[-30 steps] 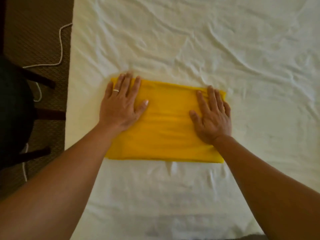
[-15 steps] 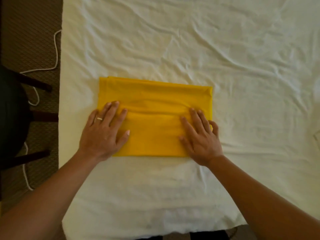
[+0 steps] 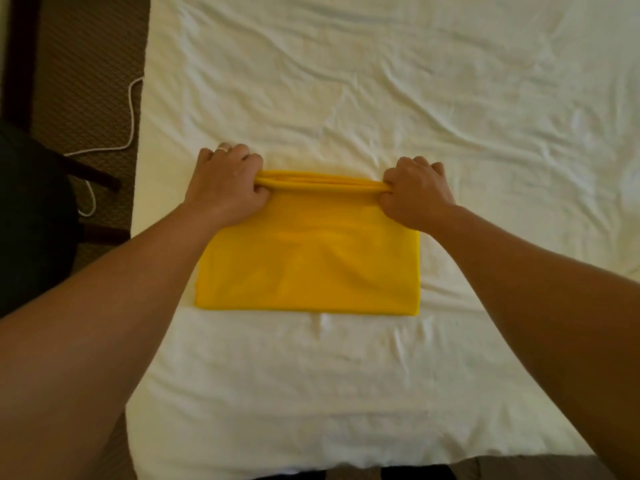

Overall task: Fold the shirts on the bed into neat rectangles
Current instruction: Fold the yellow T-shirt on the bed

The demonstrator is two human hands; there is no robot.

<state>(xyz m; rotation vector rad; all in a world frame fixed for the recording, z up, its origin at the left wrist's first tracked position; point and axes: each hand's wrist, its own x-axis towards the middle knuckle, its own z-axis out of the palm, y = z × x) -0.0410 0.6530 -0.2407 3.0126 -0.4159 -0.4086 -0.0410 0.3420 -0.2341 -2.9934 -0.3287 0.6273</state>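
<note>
2 hands grip 1 yellow shirt [image 3: 308, 258].

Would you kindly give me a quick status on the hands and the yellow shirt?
Left hand and right hand each grip a far corner of the yellow shirt. Shirt a folded rectangle on the white sheet, far edge bunched. Nothing in the way.

Yellow shirt [image 3: 308, 261] folded into rectangle, flat on white wrinkled bed sheet [image 3: 381, 98]. Left hand [image 3: 225, 183] grips far left corner, fingers curled over edge, ring [image 3: 222, 148] on one finger. Right hand [image 3: 414, 192] grips far right corner same way. Far edge bunched, lifted between fists. Left of bed: patterned brown carpet [image 3: 86, 64], white cord [image 3: 130, 112], dark chair [image 3: 31, 216].
</note>
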